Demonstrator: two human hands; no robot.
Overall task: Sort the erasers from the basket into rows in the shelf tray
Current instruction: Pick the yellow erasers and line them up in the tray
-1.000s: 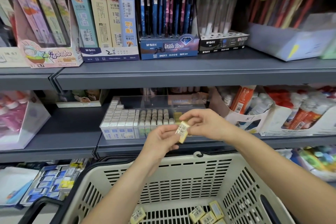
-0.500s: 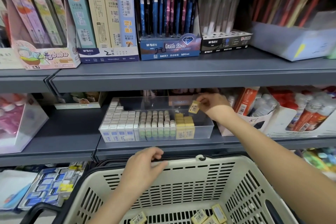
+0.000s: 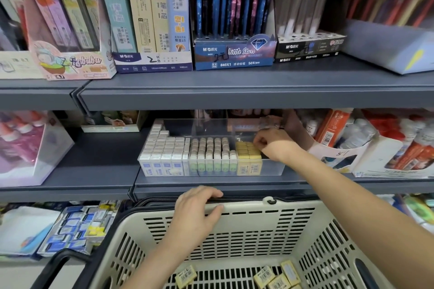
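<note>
A clear shelf tray holds rows of white erasers, green-sleeved erasers and yellow erasers. My right hand reaches into the tray's right part, its curled fingertips pinching a yellow eraser down at the back of the yellow rows; the eraser itself is mostly hidden by the fingers. My left hand grips the far rim of the beige basket, fingers over the top and thumb on the inner wall. Several loose yellow erasers lie on the basket floor.
The upper shelf edge overhangs the tray closely. Boxes of glue bottles stand right of the tray and a pink display box sits left. Packs of stationery lie on the lower shelf, left of the basket.
My right hand took the yellow eraser from my left hand, carried it up to the tray and lowered it onto the yellow rows. My left hand dropped to the basket rim.
</note>
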